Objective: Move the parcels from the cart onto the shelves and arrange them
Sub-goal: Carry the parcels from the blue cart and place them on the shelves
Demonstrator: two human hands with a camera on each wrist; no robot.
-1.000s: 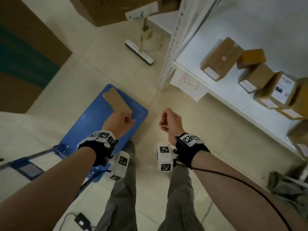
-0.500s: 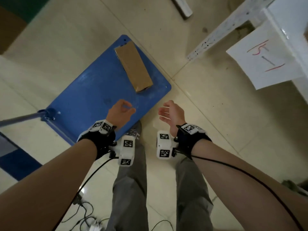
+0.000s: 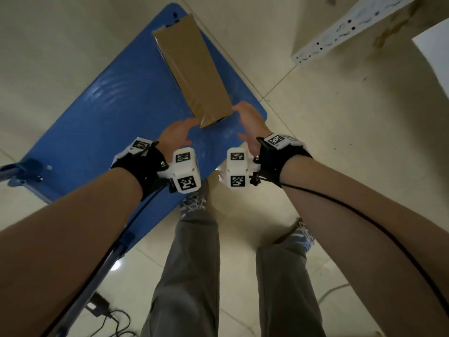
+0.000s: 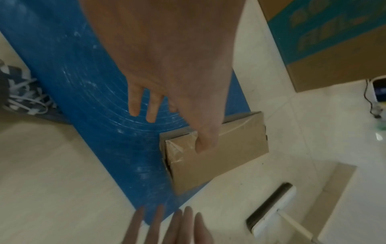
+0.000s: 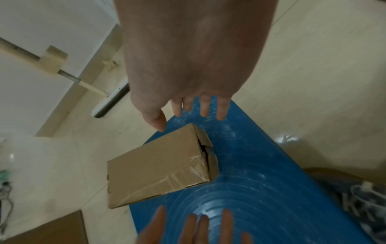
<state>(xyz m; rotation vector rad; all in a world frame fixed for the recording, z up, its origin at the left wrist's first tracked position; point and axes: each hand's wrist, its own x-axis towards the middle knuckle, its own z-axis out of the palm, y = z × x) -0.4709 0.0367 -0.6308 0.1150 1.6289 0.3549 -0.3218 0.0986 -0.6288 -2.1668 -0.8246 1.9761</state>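
1. Tiled floor [image 3: 340, 132] underfoot; blue cart [image 3: 116, 113] sits just ahead of the person's shoes, white shelf upright [image 3: 340, 30] beyond it to the right.
2. Step in hand, as I read it: reaching in to pick up the single parcel [image 3: 194, 69] visible on the cart. Nothing lifted yet.
3. Left hand [image 3: 176, 136]: fingers spread and straight, empty. Left wrist view suggests the thumb sits at the parcel's near-left corner; actual contact unclear.
4. Right hand [image 3: 250, 122]: also spread, holding nothing, fingertips just beside the parcel's near-right corner.
5. Parcel lies flat along the cart's right edge, long axis running away from the person, taped near end facing the hands.
6. Next move calls for closing both hands on the near end or long sides, then lifting and turning right to the shelves.
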